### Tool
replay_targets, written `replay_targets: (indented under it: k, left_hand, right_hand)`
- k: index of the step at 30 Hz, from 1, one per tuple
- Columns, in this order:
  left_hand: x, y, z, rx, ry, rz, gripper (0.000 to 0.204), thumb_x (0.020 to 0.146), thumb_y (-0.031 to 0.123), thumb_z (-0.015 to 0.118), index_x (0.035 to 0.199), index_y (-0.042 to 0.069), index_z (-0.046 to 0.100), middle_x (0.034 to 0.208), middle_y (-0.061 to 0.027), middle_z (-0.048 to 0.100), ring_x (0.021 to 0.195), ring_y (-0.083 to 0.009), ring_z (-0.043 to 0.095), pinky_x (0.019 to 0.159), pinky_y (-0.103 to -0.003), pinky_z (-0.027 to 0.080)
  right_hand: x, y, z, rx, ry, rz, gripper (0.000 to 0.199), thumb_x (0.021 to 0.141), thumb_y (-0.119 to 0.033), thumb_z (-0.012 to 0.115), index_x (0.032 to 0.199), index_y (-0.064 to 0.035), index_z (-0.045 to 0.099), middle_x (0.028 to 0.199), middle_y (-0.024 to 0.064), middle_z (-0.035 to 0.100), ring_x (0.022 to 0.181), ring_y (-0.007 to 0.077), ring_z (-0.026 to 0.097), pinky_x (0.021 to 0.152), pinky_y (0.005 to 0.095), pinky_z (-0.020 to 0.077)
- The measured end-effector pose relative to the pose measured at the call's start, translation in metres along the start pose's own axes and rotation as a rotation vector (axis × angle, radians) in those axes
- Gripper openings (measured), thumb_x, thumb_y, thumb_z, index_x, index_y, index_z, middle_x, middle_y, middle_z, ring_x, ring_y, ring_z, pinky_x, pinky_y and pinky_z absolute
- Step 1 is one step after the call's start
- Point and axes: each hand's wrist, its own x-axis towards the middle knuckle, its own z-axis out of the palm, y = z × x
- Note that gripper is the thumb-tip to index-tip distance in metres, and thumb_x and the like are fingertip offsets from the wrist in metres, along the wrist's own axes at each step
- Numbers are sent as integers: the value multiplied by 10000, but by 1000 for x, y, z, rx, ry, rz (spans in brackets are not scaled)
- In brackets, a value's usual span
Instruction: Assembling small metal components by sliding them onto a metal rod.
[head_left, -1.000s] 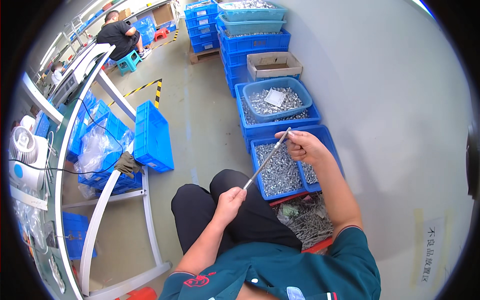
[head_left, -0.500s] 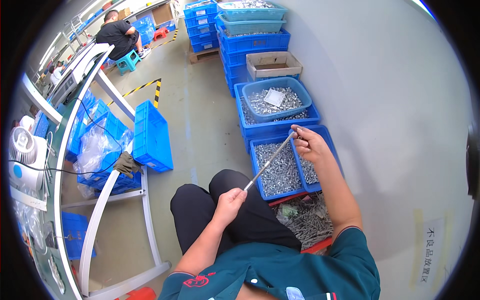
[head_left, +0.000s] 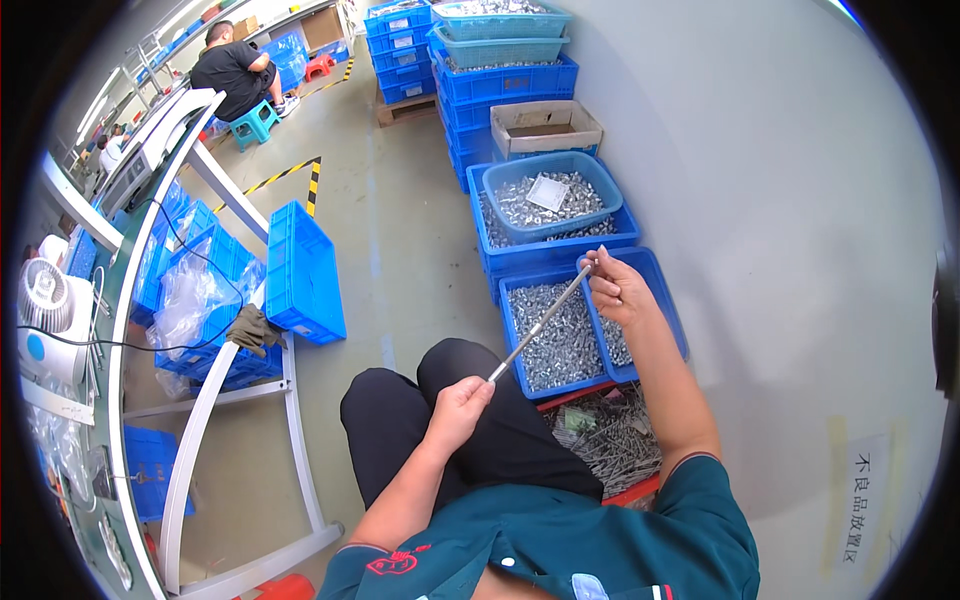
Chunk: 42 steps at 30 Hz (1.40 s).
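Observation:
A long, thin metal rod [head_left: 541, 326] slants up to the right above my knees, with a thicker section partway along it. My left hand [head_left: 462, 408] is closed round its lower, near end. At the upper end, the thumb and fingertips of my right hand [head_left: 623, 289] pinch together on the rod's tip; any small part between those fingertips is too small to make out. Beneath the rod and the right hand are a blue bin [head_left: 508, 318] of small silvery metal parts and a second blue bin [head_left: 672, 318] of similar pieces.
By my right thigh, a red-edged container [head_left: 634, 492] holds loose metal rods. Stacked blue crates [head_left: 462, 125] and a light-blue basket [head_left: 500, 212] of metal parts line the wall. Left stand a workbench frame [head_left: 203, 440] and a tilted blue crate [head_left: 306, 285]. A person [head_left: 235, 75] sits farther off.
The right hand's fingertips have shifted very slightly at the rod's upper end. The left hand and the rod stay practically where they were.

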Motion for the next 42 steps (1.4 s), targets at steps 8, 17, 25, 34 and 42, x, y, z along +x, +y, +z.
replay_targets:
  k: [8, 17, 25, 34, 42]
  left_hand:
    - [0, -2, 0, 34, 4, 41, 259, 889, 211, 545, 753, -9, 559, 591, -16, 478, 578, -79, 432, 544, -259, 383]
    - [-1, 0, 3, 44, 46, 51, 248, 881, 193, 547, 749, -17, 557, 590, -34, 487, 570, -87, 435, 537, -266, 384]
    - [-1, 0, 3, 57, 68, 98, 247, 879, 195, 546, 754, -18, 558, 593, -54, 496, 569, -104, 447, 546, -279, 392]
    - [-1, -3, 6, 37, 74, 71, 256, 883, 197, 543, 749, -21, 554, 594, -47, 497, 573, -98, 451, 548, -274, 393]
    - [2, 1, 1, -111, 44, -29, 267, 893, 195, 537, 701, 9, 536, 600, 21, 462, 575, -53, 408, 525, -230, 346]
  right_hand:
    - [-5, 1, 25, -108, 24, -2, 300, 901, -337, 534, 846, -44, 568, 766, 60, 585, 424, 20, 325, 326, 154, 230]
    - [-13, 9, 46, -468, 156, -198, 226, 884, -227, 580, 841, -7, 547, 597, -44, 388, 461, 31, 333, 387, 177, 253]
    - [-16, 6, 55, -456, 157, -137, 227, 874, -240, 595, 832, -21, 553, 580, -47, 368, 450, 30, 317, 376, 173, 235]
    - [-13, 25, 51, -418, 230, -239, 212, 865, -212, 605, 831, -10, 554, 556, -47, 373, 414, 30, 304, 363, 186, 215]
    - [-28, 41, 57, -304, -78, 227, 294, 935, -181, 452, 1129, 27, 527, 658, -21, 429, 512, 45, 317, 422, 180, 244]
